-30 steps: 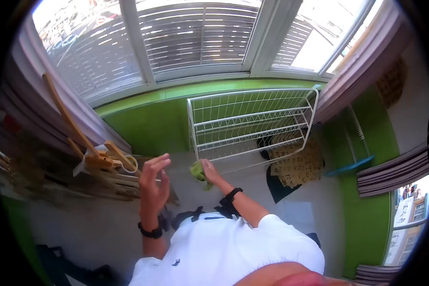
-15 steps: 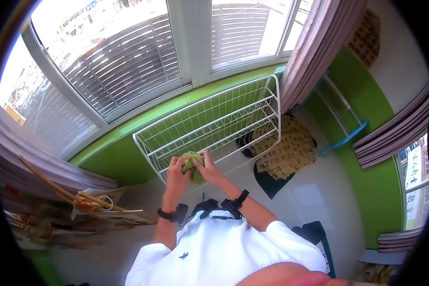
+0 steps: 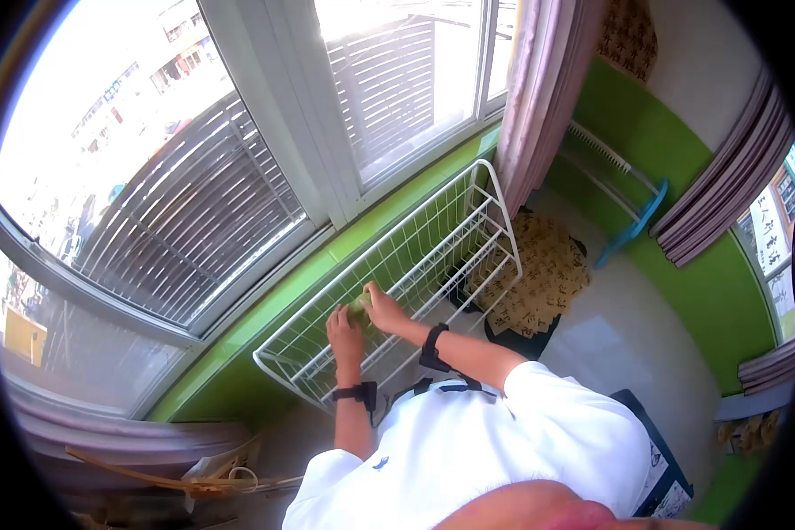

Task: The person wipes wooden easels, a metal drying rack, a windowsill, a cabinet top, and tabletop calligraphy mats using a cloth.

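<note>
The green cloth (image 3: 359, 306) is in hand at the middle of the white rack (image 3: 507, 219), between its ends; how much is done or left does not show. The right hand's (image 3: 384, 311) grip is closed on it; the left hand's (image 3: 344, 336), small in view, I cannot tell. Beyond the right corner, brown papers (image 3: 539, 276) lie beside bare floor (image 3: 627, 331).

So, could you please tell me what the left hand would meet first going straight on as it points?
Probably the wire side of the white rack, just beyond the left hand; depth is unclear, so the two may already touch.
</note>
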Tool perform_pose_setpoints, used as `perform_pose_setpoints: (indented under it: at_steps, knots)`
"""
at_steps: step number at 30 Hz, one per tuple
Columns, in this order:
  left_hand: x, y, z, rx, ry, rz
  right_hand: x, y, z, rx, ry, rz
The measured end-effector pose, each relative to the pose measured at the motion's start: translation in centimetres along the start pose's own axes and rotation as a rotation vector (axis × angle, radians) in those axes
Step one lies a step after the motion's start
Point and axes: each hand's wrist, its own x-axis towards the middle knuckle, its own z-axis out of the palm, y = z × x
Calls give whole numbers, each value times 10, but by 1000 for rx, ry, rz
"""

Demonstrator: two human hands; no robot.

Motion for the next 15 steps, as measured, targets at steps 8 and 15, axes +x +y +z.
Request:
perform_pose_setpoints:
  at_steps: [8,15]
  knots:
    - [6,-30,92,249,-431,-111,49,68,-1,-177,-109,-426]
    - [1,-35,123,285,-379,-74,76,107,-53,-350,-253,-494]
